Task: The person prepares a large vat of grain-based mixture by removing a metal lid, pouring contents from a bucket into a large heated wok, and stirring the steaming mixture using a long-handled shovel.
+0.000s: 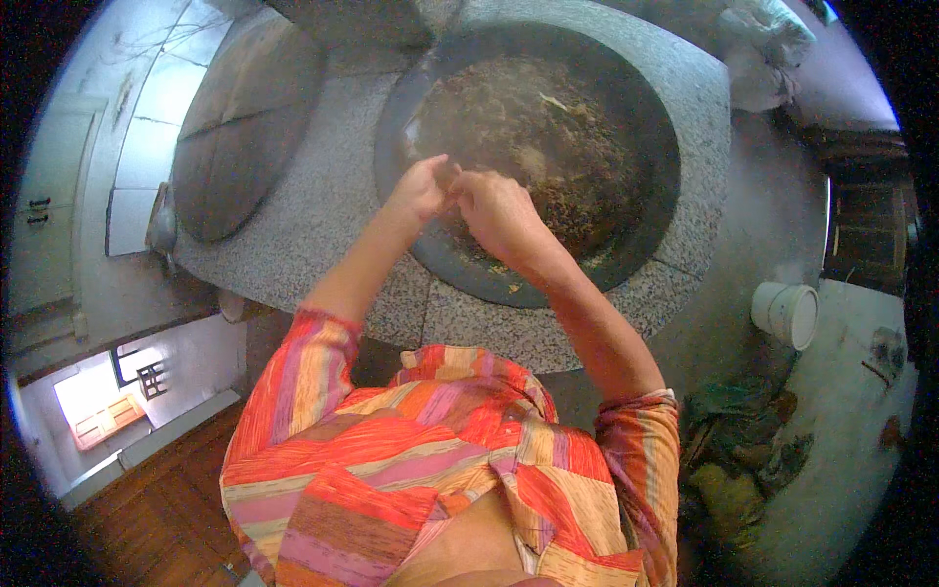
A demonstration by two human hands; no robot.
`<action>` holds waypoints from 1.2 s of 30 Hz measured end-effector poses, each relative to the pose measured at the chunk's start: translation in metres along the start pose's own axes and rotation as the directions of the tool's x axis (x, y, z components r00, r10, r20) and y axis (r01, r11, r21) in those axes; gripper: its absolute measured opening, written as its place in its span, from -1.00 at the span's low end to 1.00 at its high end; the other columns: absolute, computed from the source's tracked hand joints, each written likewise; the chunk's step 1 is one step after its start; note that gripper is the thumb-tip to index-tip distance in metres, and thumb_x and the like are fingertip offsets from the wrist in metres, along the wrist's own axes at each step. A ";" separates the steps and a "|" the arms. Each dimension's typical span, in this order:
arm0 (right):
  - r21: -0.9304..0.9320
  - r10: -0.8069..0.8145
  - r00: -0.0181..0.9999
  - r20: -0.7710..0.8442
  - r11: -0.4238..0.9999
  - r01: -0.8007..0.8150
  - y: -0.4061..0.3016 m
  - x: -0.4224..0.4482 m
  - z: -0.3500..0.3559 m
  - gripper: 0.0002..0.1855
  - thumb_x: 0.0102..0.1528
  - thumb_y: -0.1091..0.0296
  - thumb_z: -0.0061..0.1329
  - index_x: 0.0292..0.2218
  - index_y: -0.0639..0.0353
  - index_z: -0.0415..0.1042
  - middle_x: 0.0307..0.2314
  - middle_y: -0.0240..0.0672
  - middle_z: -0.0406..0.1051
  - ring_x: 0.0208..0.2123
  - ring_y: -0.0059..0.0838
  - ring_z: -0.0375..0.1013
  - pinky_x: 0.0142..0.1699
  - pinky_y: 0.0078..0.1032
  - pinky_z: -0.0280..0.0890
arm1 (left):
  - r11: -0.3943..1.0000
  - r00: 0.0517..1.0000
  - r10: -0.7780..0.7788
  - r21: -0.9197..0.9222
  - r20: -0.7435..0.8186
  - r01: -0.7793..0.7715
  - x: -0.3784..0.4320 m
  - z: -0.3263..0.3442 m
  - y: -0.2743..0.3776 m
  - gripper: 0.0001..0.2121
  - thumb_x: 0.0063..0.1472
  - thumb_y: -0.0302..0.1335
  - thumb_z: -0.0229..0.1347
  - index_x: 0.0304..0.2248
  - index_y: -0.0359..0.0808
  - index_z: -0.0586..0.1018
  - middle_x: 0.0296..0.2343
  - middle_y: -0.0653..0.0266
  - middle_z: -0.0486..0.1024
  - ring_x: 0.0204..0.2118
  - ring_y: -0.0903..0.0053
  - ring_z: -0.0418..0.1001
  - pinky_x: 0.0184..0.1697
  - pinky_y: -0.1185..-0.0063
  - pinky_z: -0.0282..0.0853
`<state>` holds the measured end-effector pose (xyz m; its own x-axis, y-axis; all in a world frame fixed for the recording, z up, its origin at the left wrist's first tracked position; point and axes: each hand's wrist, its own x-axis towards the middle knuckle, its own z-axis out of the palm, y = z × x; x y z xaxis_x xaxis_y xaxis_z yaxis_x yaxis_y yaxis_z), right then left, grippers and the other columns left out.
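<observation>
A large dark wok (660,176) is set into a speckled granite stove top (352,183) before me. Brown, crumbly matter (513,110) fills much of it, with a pale sliver (554,101) near the far side and haze over it. Above the wok's near left part, my left hand (425,187) and my right hand (499,209) meet at the fingertips. The left thumb and fingers point up and right; the right fingers are bent, knuckles up. Something small and dark may be between them, but blur hides what it is.
A round wooden lid (249,125) leans at the left of the stove. To the right, on the floor, is a white bucket (785,315). Rumpled sacks or cloths (733,455) lie at the lower right. A plastic bag (770,37) sits at the far right.
</observation>
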<state>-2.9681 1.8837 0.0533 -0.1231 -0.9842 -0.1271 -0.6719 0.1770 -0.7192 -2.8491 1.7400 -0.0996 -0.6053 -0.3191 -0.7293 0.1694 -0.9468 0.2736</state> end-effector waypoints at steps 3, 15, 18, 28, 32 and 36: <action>0.014 0.157 0.987 0.032 0.987 -0.158 0.021 0.003 0.005 -0.76 0.03 0.38 -0.27 -0.28 0.19 0.38 -0.40 0.00 0.39 -0.32 0.01 0.36 -0.20 -0.25 0.25 | 0.935 0.995 0.041 0.355 -0.094 -0.005 0.054 0.008 -0.003 -0.76 0.19 -0.37 -0.18 -0.38 -0.41 0.38 -0.43 0.07 0.39 -0.39 0.31 0.36 -0.30 0.38 0.31; 0.851 0.412 0.908 -0.074 0.501 -0.158 0.057 -0.157 0.102 -0.62 0.13 0.43 -0.29 0.01 0.18 0.14 -0.32 -0.28 0.29 -0.41 -0.61 0.35 -0.44 -0.62 0.32 | 0.485 0.929 0.367 0.840 0.055 -0.241 -0.023 0.041 -0.118 -0.69 0.15 -0.44 -0.06 -0.28 -0.47 0.09 -0.56 0.09 0.34 -0.64 0.40 0.38 -0.60 0.46 0.39; 0.886 0.333 0.939 -0.087 0.456 -0.080 0.051 -0.184 0.121 -0.58 0.10 0.44 -0.24 0.01 0.14 0.11 -0.29 -0.27 0.28 -0.38 -0.54 0.35 -0.35 -0.59 0.31 | 0.318 0.925 0.324 0.898 0.199 -0.305 -0.052 0.032 -0.139 -0.70 0.16 -0.41 -0.06 -0.29 -0.36 0.06 -0.56 0.17 0.29 -0.63 0.46 0.37 -0.61 0.48 0.38; 0.820 0.169 0.984 -0.062 0.570 -0.047 0.032 -0.161 0.080 -0.55 0.02 0.42 -0.06 -0.04 0.18 0.17 -0.46 -0.37 0.34 -0.46 -0.60 0.31 -0.34 -0.60 0.27 | 0.617 0.862 0.506 0.705 -0.015 -0.350 -0.106 0.018 -0.059 -0.80 0.16 -0.45 -0.10 -0.33 -0.32 0.13 -0.52 0.22 0.27 -0.58 0.51 0.32 -0.53 0.54 0.39; 0.815 0.270 0.963 -0.021 0.563 -0.140 0.056 -0.165 0.074 -0.68 0.07 0.40 -0.15 -0.11 0.21 0.25 -0.39 -0.35 0.35 -0.43 -0.60 0.33 -0.35 -0.62 0.26 | 0.685 0.867 0.494 0.645 -0.069 -0.340 -0.074 -0.002 -0.010 -0.83 0.08 -0.47 -0.10 -0.56 -0.42 0.34 -0.66 0.11 0.36 -0.60 0.40 0.35 -0.57 0.46 0.29; 0.847 0.420 0.906 0.052 0.462 -0.263 0.081 -0.192 0.077 -0.71 0.08 0.40 -0.18 -0.13 0.23 0.27 -0.33 -0.33 0.36 -0.36 -0.57 0.37 -0.30 -0.61 0.28 | 0.693 0.888 0.448 0.668 -0.105 -0.271 -0.018 0.000 0.031 -0.80 0.01 -0.44 -0.07 -0.67 -0.39 0.39 -0.68 0.09 0.39 -0.61 0.38 0.35 -0.60 0.47 0.26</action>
<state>-2.9428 2.0868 -0.0332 -0.3559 -0.8173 -0.4531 0.3404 0.3382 -0.8774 -2.8330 1.7160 -0.0782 -0.3797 -0.7118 -0.5909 -0.2385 -0.5418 0.8059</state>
